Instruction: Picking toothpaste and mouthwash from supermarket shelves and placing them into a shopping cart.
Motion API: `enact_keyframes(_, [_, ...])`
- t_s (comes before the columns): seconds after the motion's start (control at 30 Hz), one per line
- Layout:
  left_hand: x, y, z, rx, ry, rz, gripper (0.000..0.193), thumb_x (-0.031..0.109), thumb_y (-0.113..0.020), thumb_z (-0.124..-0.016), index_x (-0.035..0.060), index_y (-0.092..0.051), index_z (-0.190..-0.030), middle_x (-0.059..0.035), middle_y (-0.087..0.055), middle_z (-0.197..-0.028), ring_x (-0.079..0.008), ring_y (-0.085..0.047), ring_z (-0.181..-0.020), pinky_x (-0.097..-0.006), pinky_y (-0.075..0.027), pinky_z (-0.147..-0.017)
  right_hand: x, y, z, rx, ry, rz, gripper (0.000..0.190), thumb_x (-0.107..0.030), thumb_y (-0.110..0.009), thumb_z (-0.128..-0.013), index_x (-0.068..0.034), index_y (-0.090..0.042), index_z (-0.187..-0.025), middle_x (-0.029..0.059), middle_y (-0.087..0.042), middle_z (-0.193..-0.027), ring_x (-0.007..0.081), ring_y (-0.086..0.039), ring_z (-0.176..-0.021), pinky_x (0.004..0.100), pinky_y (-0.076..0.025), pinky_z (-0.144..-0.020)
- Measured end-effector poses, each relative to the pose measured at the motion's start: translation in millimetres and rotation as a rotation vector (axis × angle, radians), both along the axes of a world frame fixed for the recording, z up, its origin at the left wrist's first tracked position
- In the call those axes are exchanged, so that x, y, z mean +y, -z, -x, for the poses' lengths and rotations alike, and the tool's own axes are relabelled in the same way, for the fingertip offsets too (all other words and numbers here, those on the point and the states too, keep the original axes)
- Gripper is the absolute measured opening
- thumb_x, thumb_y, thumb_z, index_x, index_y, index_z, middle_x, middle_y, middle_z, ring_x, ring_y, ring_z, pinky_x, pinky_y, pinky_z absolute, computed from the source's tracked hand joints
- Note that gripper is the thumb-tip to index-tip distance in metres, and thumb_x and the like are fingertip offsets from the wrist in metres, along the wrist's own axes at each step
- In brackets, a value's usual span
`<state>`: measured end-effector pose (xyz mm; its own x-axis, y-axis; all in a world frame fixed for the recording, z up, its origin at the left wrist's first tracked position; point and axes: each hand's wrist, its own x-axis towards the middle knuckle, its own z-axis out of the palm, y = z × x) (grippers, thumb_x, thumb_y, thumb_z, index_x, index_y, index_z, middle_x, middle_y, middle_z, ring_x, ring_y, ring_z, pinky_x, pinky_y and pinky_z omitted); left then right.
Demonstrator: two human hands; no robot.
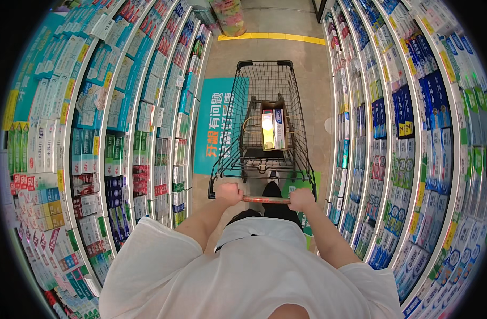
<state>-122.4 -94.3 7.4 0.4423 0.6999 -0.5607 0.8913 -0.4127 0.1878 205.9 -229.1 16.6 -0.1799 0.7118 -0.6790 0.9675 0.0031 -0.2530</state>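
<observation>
Both my hands grip the handlebar [263, 200] of a black wire shopping cart [263, 85]. My left hand [229, 194] is closed around the bar's left part, and my right hand [301, 199] around its right part. Inside the cart basket stands an open brown paper bag [274, 104] with loop handles lying out to either side. Two upright boxes show at the bag's mouth: a yellow and white one [268, 129] on the left, partly washed out by glare, and a white and blue one [280, 127] on the right. Whatever lies deeper in the bag is hidden.
Shelves of boxed toothpaste line the aisle on the left [126, 99] and right [400, 99]. A teal floor sticker [207, 119] lies under the cart's left side. Ahead, a yellow floor stripe [273, 36] crosses the aisle, with a colourful round display [228, 18] beyond it.
</observation>
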Motion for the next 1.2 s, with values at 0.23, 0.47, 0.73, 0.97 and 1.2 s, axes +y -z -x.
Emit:
enact_keyframes(0.23, [87,11,-15,-0.099,0.018,-0.128,0.033,0.036,-0.063,-0.090,0.0057,-0.073,-0.081,-0.0206,-0.074,-0.077,-0.0396,-0.075,-0.076,-0.0541,-0.061,-0.072,88,0,-18,-0.006,0.012,-0.007,0.032,-0.037,-0.073,-0.080,-0.008,-0.083,-0.089,0.0167,-0.080,-0.092,0.0357,-0.079,-0.089,0.0484,-0.064,-0.079])
enact_keyframes(0.47, [168,19,-20,-0.084,0.063,-0.151,0.033,0.038,-0.062,-0.089,0.0073,-0.072,-0.083,-0.0190,-0.072,-0.073,-0.0386,-0.073,-0.072,-0.0551,-0.057,-0.068,164,-1,-24,0.009,0.020,-0.042,0.034,-0.038,-0.072,-0.079,-0.007,-0.082,-0.088,0.0189,-0.079,-0.091,0.0380,-0.079,-0.088,0.0489,-0.064,-0.079])
enact_keyframes(0.73, [257,17,-29,-0.064,0.032,-0.126,0.037,0.041,-0.062,-0.090,0.0062,-0.073,-0.085,-0.0169,-0.074,-0.078,-0.0377,-0.075,-0.078,-0.0537,-0.058,-0.072,255,-5,-30,0.000,0.010,-0.001,0.037,-0.040,-0.070,-0.082,-0.007,-0.083,-0.091,0.0197,-0.080,-0.093,0.0382,-0.078,-0.091,0.0503,-0.063,-0.081])
enact_keyframes(0.97, [340,25,-35,-0.125,0.045,-0.193,0.033,0.038,-0.064,-0.086,0.0062,-0.072,-0.084,-0.0162,-0.070,-0.068,-0.0374,-0.072,-0.068,-0.0535,-0.056,-0.066,332,0,-38,0.010,0.015,-0.008,0.036,-0.038,-0.068,-0.081,-0.007,-0.082,-0.094,0.0204,-0.079,-0.093,0.0385,-0.078,-0.092,0.0510,-0.063,-0.083])
enact_keyframes(1.2, [431,28,-52,-0.203,0.063,-0.261,0.033,0.038,-0.065,-0.085,0.0058,-0.071,-0.081,-0.0156,-0.068,-0.065,-0.0373,-0.071,-0.066,-0.0532,-0.055,-0.064,421,1,-53,-0.018,0.030,0.009,0.035,-0.037,-0.068,-0.081,-0.007,-0.082,-0.095,0.0203,-0.079,-0.093,0.0385,-0.078,-0.092,0.0512,-0.063,-0.084])
